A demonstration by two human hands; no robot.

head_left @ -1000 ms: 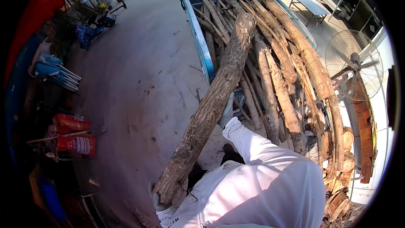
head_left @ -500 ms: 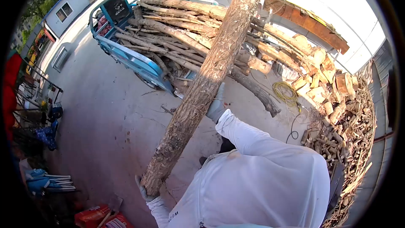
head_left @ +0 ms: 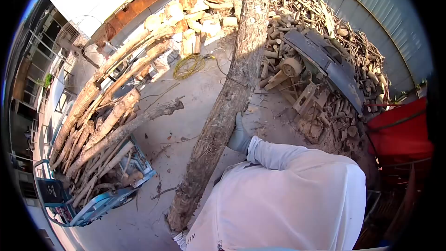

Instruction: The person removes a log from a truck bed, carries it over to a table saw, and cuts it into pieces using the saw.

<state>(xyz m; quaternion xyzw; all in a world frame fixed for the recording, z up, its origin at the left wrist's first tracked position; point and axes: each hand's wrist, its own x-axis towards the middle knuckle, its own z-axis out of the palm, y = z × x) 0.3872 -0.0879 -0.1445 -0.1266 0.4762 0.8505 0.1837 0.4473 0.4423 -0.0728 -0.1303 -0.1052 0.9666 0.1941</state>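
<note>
Across the front of the person's white top (head_left: pixel 288 195), a thick log (head_left: pixel 223 111) slants from near the waist up toward a heap of split wood (head_left: pixel 204 11). Against its right side the gloved right hand (head_left: pixel 240 135) is grasping, its grip pressed to the bark. Near the log's lower end shows the left cuff (head_left: pixel 180 240); the left hand is hidden there, so I cannot tell its grip. Left of the log, a blue vehicle bed (head_left: pixel 147 173) carries more long trunks (head_left: pixel 109 146), and a yellow coil (head_left: pixel 189 67) lies on the ground (head_left: pixel 165 130).
</note>
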